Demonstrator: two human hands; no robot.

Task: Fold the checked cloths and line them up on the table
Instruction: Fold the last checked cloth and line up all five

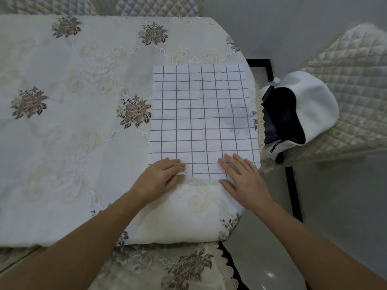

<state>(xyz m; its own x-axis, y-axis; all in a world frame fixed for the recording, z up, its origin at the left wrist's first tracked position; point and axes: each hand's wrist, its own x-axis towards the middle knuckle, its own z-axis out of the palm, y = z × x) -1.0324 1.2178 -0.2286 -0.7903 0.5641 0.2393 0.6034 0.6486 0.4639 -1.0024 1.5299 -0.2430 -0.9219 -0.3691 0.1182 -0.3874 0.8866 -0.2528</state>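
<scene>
A white cloth with a dark checked grid (201,118) lies spread flat on the right part of the table (73,122), which wears a cream floral tablecloth. My left hand (161,176) rests on the cloth's near left corner, fingers together, with the cloth's near edge slightly lifted at its fingertips. My right hand (243,181) lies flat, fingers spread, on the near right corner. Whether the left hand pinches the edge is unclear.
A white bag with a dark open inside (297,114) sits on a quilted chair (356,84) just right of the table. Another quilted seat (178,268) is below the table's near edge. The table's rounded right edge runs beside the cloth.
</scene>
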